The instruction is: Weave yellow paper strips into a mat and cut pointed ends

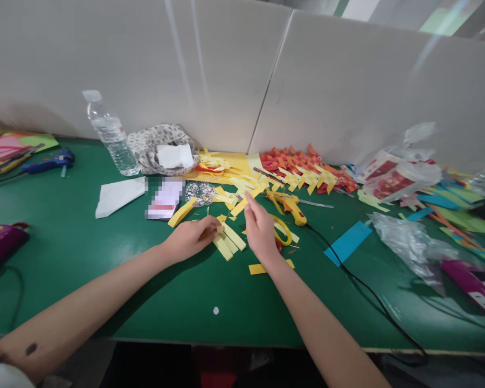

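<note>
My left hand (192,237) rests on the green table (84,269), its fingers pressing down on a bundle of yellow paper strips (230,242). Just right of that bundle, my right hand (260,229) pinches one long yellow strip (246,200) that slants up and away to the right. Yellow-handled scissors (283,230) lie directly behind the right hand. A yellow glue gun (291,206) lies a little further back, its black cord (364,288) running to the table's front edge.
Finished red, orange and yellow woven paper shapes (307,170) lie by the white partition. A water bottle (111,137), a patterned cloth bag (161,148), a dish of googly eyes (200,193), a blue paper piece (347,242) and plastic bags (412,245) are around.
</note>
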`<action>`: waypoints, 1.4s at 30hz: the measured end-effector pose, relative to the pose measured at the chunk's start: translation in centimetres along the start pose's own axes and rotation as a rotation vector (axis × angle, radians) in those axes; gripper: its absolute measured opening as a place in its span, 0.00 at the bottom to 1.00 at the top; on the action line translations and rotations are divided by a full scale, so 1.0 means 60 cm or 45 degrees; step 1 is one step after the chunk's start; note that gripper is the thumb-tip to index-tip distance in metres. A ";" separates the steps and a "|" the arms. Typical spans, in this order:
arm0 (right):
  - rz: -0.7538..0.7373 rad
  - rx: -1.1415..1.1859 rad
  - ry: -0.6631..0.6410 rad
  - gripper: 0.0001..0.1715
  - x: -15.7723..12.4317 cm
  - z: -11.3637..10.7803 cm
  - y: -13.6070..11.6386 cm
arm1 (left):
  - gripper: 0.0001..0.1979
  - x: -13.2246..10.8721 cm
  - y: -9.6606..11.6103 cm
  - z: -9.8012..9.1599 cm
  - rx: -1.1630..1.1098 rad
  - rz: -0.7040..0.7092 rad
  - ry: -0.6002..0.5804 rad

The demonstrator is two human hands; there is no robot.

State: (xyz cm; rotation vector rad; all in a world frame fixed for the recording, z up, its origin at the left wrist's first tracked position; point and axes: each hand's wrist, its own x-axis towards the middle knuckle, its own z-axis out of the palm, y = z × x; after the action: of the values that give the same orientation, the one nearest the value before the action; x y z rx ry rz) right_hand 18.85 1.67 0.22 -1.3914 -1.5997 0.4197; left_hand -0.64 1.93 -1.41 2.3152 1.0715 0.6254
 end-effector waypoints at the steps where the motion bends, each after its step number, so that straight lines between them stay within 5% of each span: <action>1: 0.027 0.008 -0.060 0.23 0.000 0.002 0.002 | 0.10 0.000 0.000 0.001 -0.010 -0.001 0.004; 7: 0.224 0.207 -0.199 0.19 0.000 0.005 0.002 | 0.10 0.000 0.007 -0.001 -0.011 -0.033 0.005; 13: 0.292 0.471 -0.078 0.17 0.006 -0.002 -0.007 | 0.10 -0.002 0.004 -0.001 -0.014 -0.027 0.005; 17: 0.317 0.465 -0.273 0.16 0.006 0.002 0.001 | 0.13 -0.003 0.000 0.001 0.021 -0.016 0.014; 25: 0.073 0.038 -0.111 0.09 0.003 0.001 -0.001 | 0.12 0.000 -0.002 0.004 0.002 -0.032 0.009; 32: -0.210 -0.296 -0.489 0.03 0.008 -0.013 0.004 | 0.14 0.001 -0.001 0.004 0.018 -0.054 0.024; 42: -0.652 -0.402 -0.576 0.07 -0.001 -0.011 0.009 | 0.20 0.000 -0.010 0.005 -0.037 -0.018 -0.008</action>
State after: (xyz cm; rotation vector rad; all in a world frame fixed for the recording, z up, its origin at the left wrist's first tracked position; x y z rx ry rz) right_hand 19.70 1.57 0.15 -1.0887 -2.3971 0.1806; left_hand -0.77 2.18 -1.99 2.2817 1.0677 0.6235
